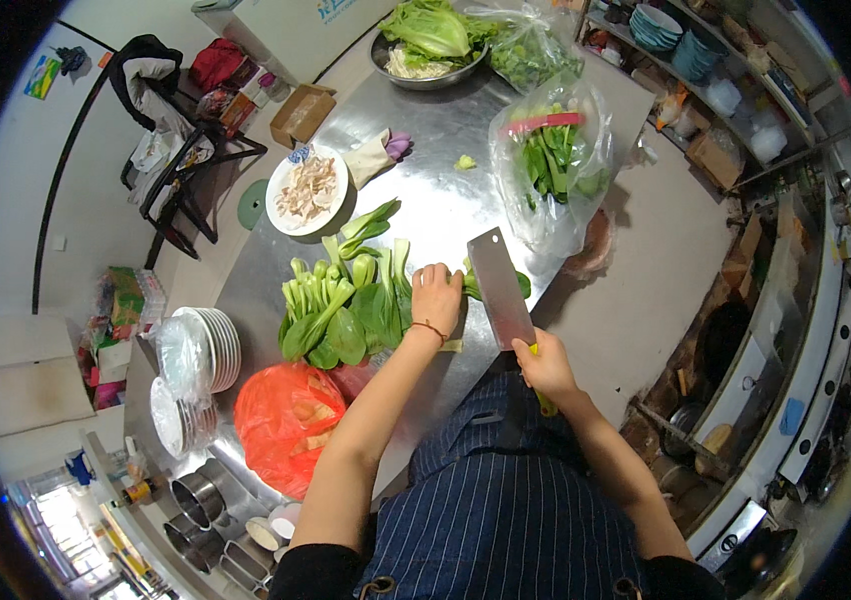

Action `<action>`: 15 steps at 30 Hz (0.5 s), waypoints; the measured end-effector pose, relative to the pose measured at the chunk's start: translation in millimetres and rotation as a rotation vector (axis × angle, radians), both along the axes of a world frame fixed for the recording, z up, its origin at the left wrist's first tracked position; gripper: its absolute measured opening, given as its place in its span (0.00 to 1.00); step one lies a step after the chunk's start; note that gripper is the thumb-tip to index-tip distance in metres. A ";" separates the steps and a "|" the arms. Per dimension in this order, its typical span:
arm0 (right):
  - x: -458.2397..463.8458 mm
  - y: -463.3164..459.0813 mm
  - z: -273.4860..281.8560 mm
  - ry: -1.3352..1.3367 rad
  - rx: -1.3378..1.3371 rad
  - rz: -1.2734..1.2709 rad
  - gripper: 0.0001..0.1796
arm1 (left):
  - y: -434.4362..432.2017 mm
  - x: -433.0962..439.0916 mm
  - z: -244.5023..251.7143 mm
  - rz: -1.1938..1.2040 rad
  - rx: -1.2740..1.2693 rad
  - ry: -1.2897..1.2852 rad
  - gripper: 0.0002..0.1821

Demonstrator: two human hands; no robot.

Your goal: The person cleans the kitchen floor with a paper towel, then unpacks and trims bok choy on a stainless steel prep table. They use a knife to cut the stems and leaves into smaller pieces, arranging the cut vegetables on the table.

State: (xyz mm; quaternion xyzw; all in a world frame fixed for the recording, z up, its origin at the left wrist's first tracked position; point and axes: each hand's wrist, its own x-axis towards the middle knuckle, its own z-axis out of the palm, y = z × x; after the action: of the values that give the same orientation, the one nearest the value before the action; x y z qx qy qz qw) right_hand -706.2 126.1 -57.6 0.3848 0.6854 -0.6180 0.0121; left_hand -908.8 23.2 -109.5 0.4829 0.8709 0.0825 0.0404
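My right hand [551,367] grips the yellow handle of a cleaver [500,289], its broad blade pointing away from me. Behind and beside the blade lies a bok choy [472,283], partly hidden, with a dark leaf showing past the far side. My left hand [437,296] is curled over the near end of this bok choy, just left of the blade. To the left of that hand, a pile of bok choy [347,334] rests on the stainless steel table [433,202], pale stem ends mostly facing away. Whether the blade touches the bok choy, I cannot tell.
A plate of pale shredded food [308,191] stands beyond the pile. Clear bags of greens [557,169] and a metal bowl of lettuce [429,79] occupy the far side. A red plastic bag [287,427] and wrapped stacked plates [219,349] sit left. Shelves [725,67] line the right.
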 end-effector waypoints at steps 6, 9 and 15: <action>25.0 11.9 2.4 0.001 0.020 -0.108 0.12 | -3.6 -16.1 17.8 -0.231 0.178 -0.038 0.12; 32.3 15.8 0.2 0.026 0.063 -0.141 0.11 | -10.8 -29.5 25.4 -0.464 0.253 -0.113 0.14; 29.5 12.7 -9.4 0.069 0.410 0.050 0.08 | -28.5 -26.9 12.2 -0.236 0.298 -0.431 0.17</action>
State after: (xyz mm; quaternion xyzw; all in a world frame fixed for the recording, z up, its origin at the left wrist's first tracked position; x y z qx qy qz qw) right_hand -676.8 138.9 -67.0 0.3407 0.8061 -0.4781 -0.0746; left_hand -935.7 -5.3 -97.3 0.5529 0.7583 0.3048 0.1626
